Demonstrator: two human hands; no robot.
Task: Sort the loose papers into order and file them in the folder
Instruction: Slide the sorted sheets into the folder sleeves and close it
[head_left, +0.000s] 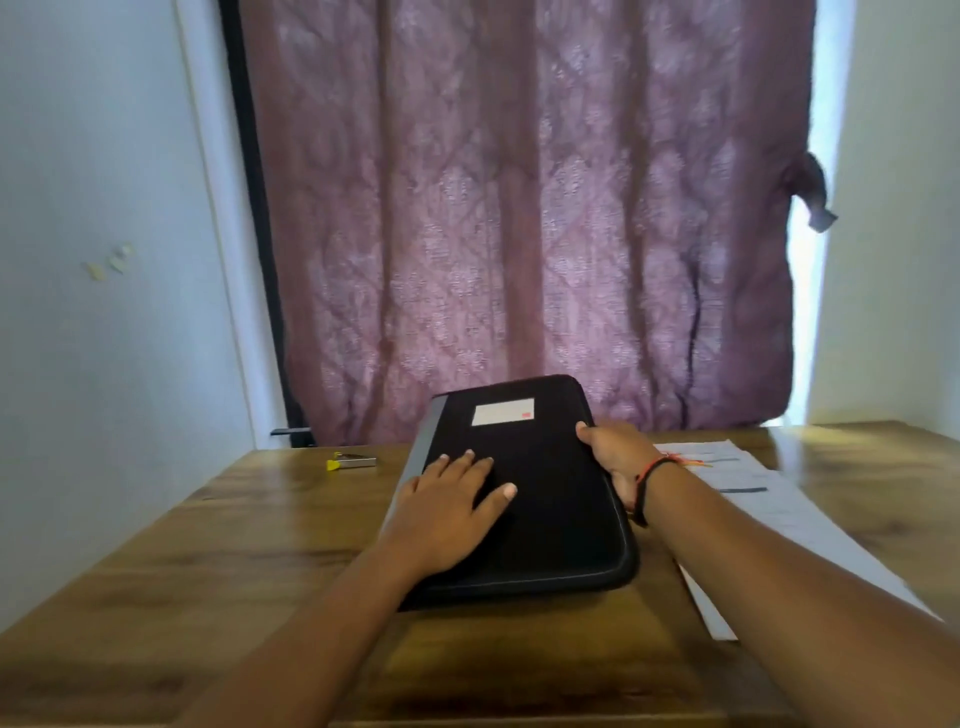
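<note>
A black folder (550, 499) with a grey spine and a white label lies closed on the wooden table (208, 545), its far end reaching over the table's back edge. My left hand (447, 504) rests flat on its cover with the fingers spread. My right hand (615, 454) grips the folder's right edge, thumb on top and fingers curled under. Loose white papers (769, 509) lie spread on the table to the right of the folder, partly under my right forearm.
A small stapler with a yellow end (352, 461) lies at the table's back left. A maroon patterned curtain (519, 208) hangs right behind the table. A pale wall stands to the left.
</note>
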